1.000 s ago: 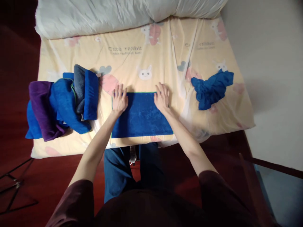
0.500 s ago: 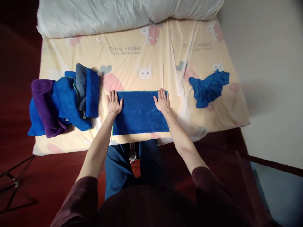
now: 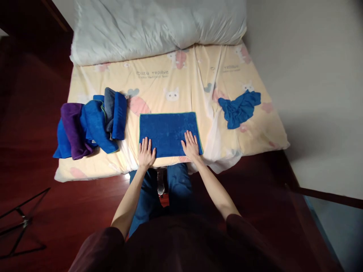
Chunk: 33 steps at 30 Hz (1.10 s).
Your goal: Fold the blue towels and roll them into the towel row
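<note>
A blue towel [image 3: 170, 130] with thin green edging lies flat as a rectangle near the front edge of the bed. My left hand [image 3: 146, 154] rests palm down on its near left corner, fingers stretched out. On the near right part of the same towel lies my right hand [image 3: 191, 146], also flat with fingers extended. Neither hand grips the cloth. Left of the towel is a heap with a purple towel [image 3: 74, 128], a grey towel [image 3: 109, 107] and blue towels [image 3: 95, 121]. A crumpled blue cloth [image 3: 239, 108] sits off to the right.
The bed [image 3: 170, 81] has a cream sheet printed with rabbits and strawberries. A rolled pale quilt [image 3: 159, 28] lies across its far side. A wall [image 3: 306, 75] borders the right, and thin black stand legs [image 3: 25, 221] are on the floor at lower left.
Both hands have slid toward me, from the towel's far corners to its near edge, staying flat. The camera view has shifted, making the bed look slightly smaller.
</note>
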### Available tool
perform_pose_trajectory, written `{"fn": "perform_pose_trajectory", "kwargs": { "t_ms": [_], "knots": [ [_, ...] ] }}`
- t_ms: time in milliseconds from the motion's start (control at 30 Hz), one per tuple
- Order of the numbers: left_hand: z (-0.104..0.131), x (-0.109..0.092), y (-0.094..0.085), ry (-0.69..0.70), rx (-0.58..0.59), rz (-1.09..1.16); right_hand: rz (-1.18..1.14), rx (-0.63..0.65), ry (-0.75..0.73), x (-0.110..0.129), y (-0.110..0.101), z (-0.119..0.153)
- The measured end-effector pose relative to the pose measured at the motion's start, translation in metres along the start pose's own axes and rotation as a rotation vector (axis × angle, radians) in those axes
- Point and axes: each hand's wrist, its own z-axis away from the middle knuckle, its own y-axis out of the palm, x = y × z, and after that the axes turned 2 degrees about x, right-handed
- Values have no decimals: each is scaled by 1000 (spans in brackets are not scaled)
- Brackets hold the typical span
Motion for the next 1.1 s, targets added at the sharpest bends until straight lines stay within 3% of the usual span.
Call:
{"fn": "perform_pose_trajectory", "kwargs": {
  "t_ms": [200, 400, 533, 633, 833, 967, 1100],
  "knots": [
    [24, 27, -14, -54, -18, 18, -40, -49, 76, -43, -20, 29],
    [68, 55, -33, -58, 52, 22, -71, -133, 135, -59, -34, 76],
    [82, 70, -47, 23, -22, 48, -109, -197, 43, -62, -41, 100],
    [74, 70, -53, 67, -47, 51, -154, -181, -4, -57, -45, 103],
    [40, 53, -52, 180, 95, 61, -151, -110, -39, -43, -45, 83],
    [29, 43, -45, 158, 129, 61, -153, -37, -85, -41, -42, 70],
    [26, 43, -40, 105, 100, 75, -184, -72, -34, -46, -38, 66]
  ]
}}
